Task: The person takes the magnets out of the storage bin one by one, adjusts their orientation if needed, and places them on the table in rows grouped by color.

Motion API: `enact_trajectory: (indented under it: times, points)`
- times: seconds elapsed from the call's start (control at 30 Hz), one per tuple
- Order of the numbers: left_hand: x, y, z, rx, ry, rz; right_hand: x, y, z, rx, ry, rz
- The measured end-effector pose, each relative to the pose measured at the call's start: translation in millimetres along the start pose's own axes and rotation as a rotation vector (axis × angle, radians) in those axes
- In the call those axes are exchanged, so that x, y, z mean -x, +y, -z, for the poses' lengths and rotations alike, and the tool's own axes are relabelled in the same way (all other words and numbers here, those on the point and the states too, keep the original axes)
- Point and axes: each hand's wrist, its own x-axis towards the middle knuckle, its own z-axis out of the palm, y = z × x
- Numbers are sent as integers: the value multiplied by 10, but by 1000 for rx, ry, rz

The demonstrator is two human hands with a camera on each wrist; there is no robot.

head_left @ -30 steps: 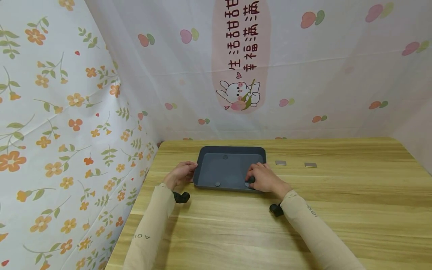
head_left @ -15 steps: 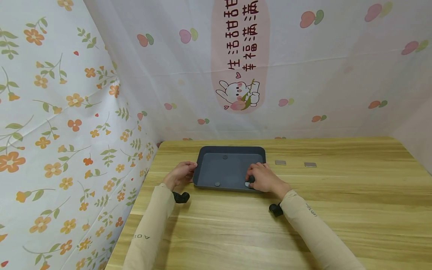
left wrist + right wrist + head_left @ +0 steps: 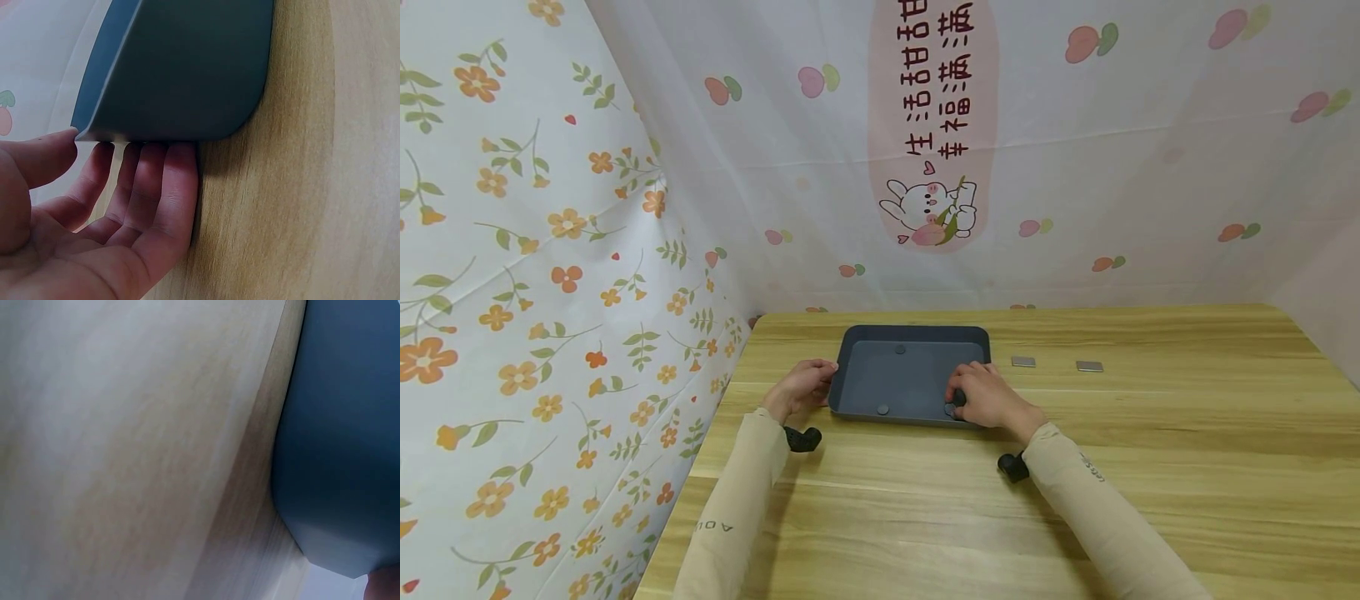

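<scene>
tray (image 3: 902,379) near the far edge of the bench (image 3: 1150,467)

dark blue-grey, rectangular, rounded corners; it sits open side up in front of you. your left hand (image 3: 801,385) grips its left end: thumb at the rim, fingertips set against the outer wall, all plain in the left wrist view. your right hand (image 3: 988,396) reaches over the near right corner, fingers curled down inside, pinching a small dark piece (image 3: 959,398); too little of it shows to say what it is. right wrist view gives mostly bench grain and the tray's outer wall, with a bit of finger at the bottom corner.

inside, three grey discs lie on the tray floor: a far disc (image 3: 900,349) by the back wall, a near disc (image 3: 883,409) by the front wall left of centre, and a right disc (image 3: 950,409) just beside your right fingertips.

right of the tray, apart from it, two flat grey rectangles rest on the bench: the nearer plate (image 3: 1023,362) and the farther plate (image 3: 1089,366). beyond stands a pale printed curtain (image 3: 1060,183).
</scene>
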Motion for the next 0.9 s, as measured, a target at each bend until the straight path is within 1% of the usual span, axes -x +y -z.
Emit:
enact_trajectory:
  times: [0.13,0.37,0.43,0.9]
  points:
    - [-3,3,2,-2,-6,-7,-3,-2,-2,6,6,0]
    - [-2,14,13,4,-19,0,-3,-10,6,13,9,1]
    - [5,17,12,-6,-21,-2,-4,-9,8,15,11,7]
    - [1,7,3,-7,-8,5,12,-13,29,15,-10,20]
